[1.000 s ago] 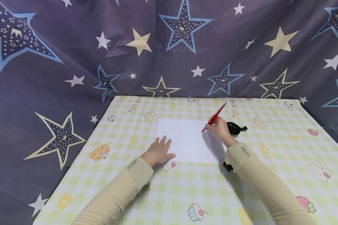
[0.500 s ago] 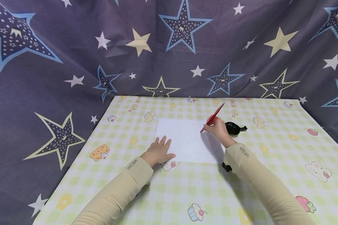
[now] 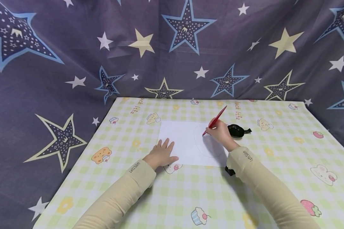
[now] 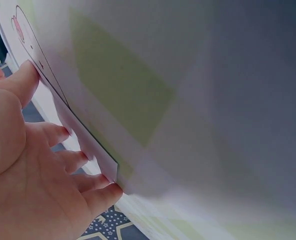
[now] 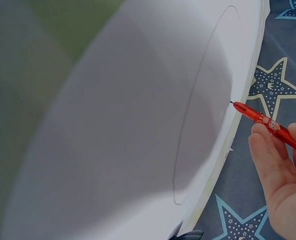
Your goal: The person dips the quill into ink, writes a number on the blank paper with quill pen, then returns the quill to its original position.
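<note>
A white sheet of paper (image 3: 183, 143) lies on the checked tablecloth, with a thin curved outline drawn on its right half. My left hand (image 3: 160, 154) rests on the sheet's left edge, fingers spread. The left wrist view shows its fingertips (image 4: 78, 159) along the paper's edge. My right hand (image 3: 221, 133) pinches a red pen (image 3: 218, 118), tilted, tip down over the area within the outline. In the right wrist view the dark tip of the pen (image 5: 255, 115) is at the paper's surface; whether it touches I cannot tell.
A glossy black rounded object (image 3: 236, 130) lies just right of my right hand. Part of another black thing (image 3: 230, 171) shows beneath the right cuff. The patterned tablecloth (image 3: 289, 184) reaches back to a dark star-printed curtain (image 3: 172, 63).
My right hand has moved slightly left with the red pen, its tip shifting left and a little nearer to me. The left hand stays in place on the paper.
</note>
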### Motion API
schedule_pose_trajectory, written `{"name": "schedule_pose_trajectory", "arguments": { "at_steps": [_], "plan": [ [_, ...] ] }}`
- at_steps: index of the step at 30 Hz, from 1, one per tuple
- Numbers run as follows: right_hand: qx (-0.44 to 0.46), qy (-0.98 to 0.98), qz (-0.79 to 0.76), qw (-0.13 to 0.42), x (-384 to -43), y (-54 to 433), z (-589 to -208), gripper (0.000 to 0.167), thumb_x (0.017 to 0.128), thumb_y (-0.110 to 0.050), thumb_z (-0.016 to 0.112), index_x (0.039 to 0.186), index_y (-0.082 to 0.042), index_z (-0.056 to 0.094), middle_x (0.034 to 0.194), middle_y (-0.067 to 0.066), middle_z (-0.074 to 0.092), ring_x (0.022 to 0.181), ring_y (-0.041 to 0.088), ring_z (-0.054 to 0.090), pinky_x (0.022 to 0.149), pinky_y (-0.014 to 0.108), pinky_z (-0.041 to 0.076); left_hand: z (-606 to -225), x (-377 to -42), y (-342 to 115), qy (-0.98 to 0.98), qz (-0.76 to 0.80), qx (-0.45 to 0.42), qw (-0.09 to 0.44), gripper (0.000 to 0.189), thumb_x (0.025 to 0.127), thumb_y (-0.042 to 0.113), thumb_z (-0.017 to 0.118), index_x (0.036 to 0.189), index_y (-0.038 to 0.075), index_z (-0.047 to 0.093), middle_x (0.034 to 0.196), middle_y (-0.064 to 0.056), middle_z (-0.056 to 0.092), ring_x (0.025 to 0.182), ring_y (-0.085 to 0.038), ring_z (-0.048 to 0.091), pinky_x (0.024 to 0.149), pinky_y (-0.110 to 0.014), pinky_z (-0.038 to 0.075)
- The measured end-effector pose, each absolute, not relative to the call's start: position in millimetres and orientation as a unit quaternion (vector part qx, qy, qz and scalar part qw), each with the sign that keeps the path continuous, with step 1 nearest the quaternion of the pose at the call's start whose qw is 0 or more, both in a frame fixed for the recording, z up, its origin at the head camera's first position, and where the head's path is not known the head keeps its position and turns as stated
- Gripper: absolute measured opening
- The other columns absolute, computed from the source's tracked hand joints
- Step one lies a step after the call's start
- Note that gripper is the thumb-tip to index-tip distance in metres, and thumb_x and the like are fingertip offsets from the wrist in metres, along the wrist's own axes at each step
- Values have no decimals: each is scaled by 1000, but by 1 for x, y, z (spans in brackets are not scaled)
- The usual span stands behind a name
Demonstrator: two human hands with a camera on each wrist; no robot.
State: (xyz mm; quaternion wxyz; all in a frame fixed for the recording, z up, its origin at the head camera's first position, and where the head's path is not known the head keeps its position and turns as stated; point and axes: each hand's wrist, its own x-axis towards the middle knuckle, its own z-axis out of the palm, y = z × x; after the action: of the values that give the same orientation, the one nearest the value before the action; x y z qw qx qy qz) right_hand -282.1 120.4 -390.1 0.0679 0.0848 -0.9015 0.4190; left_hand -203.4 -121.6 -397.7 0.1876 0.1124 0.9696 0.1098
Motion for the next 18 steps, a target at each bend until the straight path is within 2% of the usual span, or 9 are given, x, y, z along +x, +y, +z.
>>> {"name": "schedule_pose_trajectory", "arguments": {
  "at_steps": [13,18],
  "plan": [
    [109,-901,411,81,-281,116,-392,5,78,0,64,77,1,59,71,10,65,69,23,64,57,23,48,-397,-203,-121,969,116,111,187,71,93,46,47,147,7,20,152,-16,8,136,-39,2,109,-50,8],
    [101,-902,414,69,-279,114,-391,7,79,-1,65,78,0,59,74,11,65,70,24,64,57,25,48,-396,-202,-121,968,120,112,188,71,93,45,47,147,7,21,152,-16,7,136,-39,2,109,-50,8]
  ]
}}
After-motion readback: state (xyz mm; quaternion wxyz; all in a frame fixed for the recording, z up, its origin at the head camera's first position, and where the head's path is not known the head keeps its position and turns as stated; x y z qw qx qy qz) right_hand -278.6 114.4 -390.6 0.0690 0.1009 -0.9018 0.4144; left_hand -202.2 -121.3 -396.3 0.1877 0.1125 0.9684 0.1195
